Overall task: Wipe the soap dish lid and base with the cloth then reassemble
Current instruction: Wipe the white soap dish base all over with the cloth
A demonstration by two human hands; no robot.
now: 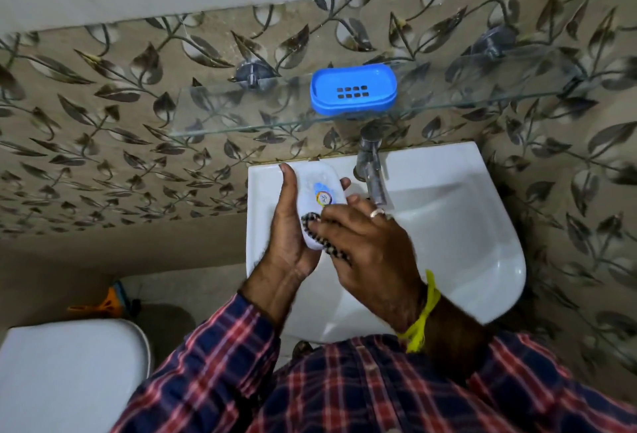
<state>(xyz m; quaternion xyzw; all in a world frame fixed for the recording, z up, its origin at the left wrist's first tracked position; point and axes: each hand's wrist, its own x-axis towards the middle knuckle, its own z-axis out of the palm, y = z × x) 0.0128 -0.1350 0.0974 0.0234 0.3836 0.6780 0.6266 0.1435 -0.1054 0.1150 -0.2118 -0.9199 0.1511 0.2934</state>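
Note:
The white translucent soap dish lid (319,188), with a round colourful sticker, is held over the left edge of the sink by my left hand (287,225), thumb along its left side. My right hand (365,243) presses a dark checked cloth (322,236) against the lid's near end; most of the cloth is hidden under my fingers. The blue soap dish base (353,93), with drain slots, lies alone on the glass shelf (241,122) above the sink.
A white wall sink (448,225) with a chrome tap (372,170) is below my hands. A white toilet lid (69,374) is at the lower left, with an orange object (103,305) on the floor behind it. Leaf-patterned tiles cover the wall.

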